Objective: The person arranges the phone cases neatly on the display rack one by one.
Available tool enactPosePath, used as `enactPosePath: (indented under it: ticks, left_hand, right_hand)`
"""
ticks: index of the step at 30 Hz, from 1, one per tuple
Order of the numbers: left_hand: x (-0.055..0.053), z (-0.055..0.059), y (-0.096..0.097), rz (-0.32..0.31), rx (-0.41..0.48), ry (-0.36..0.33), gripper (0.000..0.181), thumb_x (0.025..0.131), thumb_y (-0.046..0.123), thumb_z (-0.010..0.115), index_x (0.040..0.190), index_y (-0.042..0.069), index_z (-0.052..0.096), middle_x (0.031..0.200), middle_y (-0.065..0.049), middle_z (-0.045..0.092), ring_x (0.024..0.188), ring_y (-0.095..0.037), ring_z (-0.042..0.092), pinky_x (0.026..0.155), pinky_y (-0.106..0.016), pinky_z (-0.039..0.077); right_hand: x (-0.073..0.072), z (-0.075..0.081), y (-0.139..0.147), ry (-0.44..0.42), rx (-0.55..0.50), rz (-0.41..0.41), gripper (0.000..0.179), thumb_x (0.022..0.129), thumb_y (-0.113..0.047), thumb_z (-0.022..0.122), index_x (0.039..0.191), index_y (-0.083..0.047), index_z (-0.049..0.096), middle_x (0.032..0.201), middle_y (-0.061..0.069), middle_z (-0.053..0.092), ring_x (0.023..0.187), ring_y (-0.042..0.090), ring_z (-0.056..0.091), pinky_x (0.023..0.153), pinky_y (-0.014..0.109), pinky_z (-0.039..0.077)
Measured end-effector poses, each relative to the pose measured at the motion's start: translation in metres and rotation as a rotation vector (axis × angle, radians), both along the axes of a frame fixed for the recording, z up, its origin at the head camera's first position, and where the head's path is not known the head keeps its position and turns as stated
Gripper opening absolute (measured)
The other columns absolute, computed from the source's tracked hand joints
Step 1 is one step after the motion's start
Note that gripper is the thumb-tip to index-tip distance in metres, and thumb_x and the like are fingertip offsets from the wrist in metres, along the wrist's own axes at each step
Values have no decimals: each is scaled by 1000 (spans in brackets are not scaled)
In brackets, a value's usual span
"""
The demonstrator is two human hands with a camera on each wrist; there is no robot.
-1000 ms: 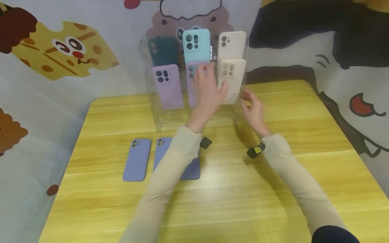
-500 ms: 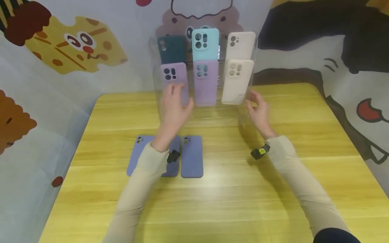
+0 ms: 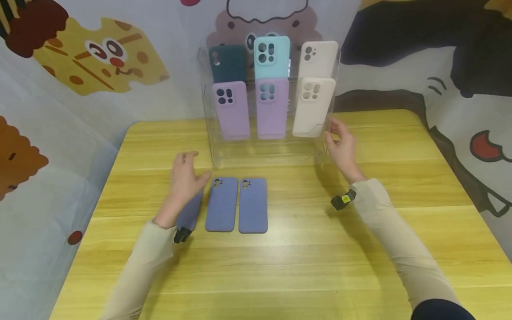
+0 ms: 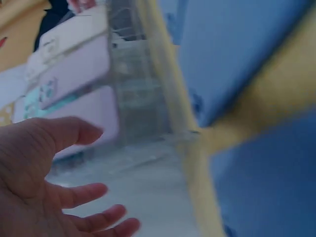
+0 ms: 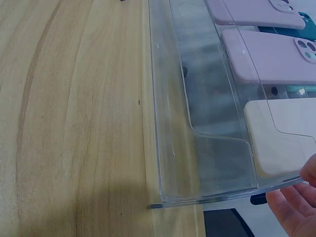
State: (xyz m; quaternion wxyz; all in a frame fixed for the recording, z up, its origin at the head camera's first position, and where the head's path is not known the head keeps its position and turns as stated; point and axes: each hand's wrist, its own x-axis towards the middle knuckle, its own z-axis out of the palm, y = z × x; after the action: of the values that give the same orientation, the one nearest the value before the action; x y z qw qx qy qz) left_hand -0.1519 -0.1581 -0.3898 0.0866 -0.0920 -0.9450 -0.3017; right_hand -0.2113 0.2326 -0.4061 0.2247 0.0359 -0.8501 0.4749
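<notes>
A clear acrylic display stand [image 3: 272, 153] holds phone cases in two tiers. Its front row has two lilac phone cases [image 3: 233, 118] and a cream one [image 3: 312, 115]; behind them stand a dark green case [image 3: 228, 64], an aqua case [image 3: 276, 62] and another cream case [image 3: 322, 53]. My right hand [image 3: 342, 149] pinches the stand's right side edge, thumb and fingers on either side of the wall [image 5: 217, 196]. My left hand [image 3: 185, 186], fingers apart and holding nothing, hovers over the leftmost blue-violet phone case [image 3: 191, 213], partly hiding it.
Two more blue-violet phone cases, a middle one [image 3: 222, 206] and a right one [image 3: 253, 206], lie flat in a row on the wooden table [image 3: 304, 258], in front of the stand. A cartoon-printed cloth [image 3: 172, 40] hangs behind the table.
My left hand has moved left and down, from the middle lilac case past the left lilac case to over the leftmost blue-violet case. My right hand stays at the stand's side.
</notes>
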Motion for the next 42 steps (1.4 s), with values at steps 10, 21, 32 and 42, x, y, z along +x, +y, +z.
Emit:
enactPosePath:
  ticks: [10, 21, 32, 42]
  left_hand:
    - [5, -21, -28, 55, -164, -345, 80, 80, 28, 70, 137, -12, 31, 132, -39, 31, 119, -51, 33, 91, -62, 40]
    - [5, -32, -37, 78, -246, -501, 89, 79, 34, 72, 139, -11, 24, 130, -42, 27, 120, -54, 28, 87, -64, 42]
    - [3, -36, -36, 75, -259, -513, 89, 77, 33, 73, 137, -13, 28, 124, -41, 31, 114, -54, 33, 83, -61, 45]
    - [6, -29, -36, 102, -170, -425, 92, 74, 32, 75, 139, -12, 26, 130, -42, 26, 118, -56, 30, 86, -63, 44]
  right_hand:
    - [1, 0, 0, 12, 5, 5, 40, 89, 6, 53, 128, 5, 50, 121, 21, 58, 107, 31, 58, 78, 23, 56]
    - [1, -1, -1, 6, 25, -11, 40, 89, 4, 54, 129, 4, 49, 122, 21, 58, 108, 32, 58, 80, 36, 56]
    - [1, -2, -1, 17, 20, -7, 38, 89, 4, 54, 127, 5, 51, 120, 21, 59, 106, 31, 59, 78, 28, 57]
    - [0, -1, -1, 28, 2, -10, 38, 89, 5, 53, 127, 5, 51, 119, 22, 60, 106, 33, 59, 76, 21, 56]
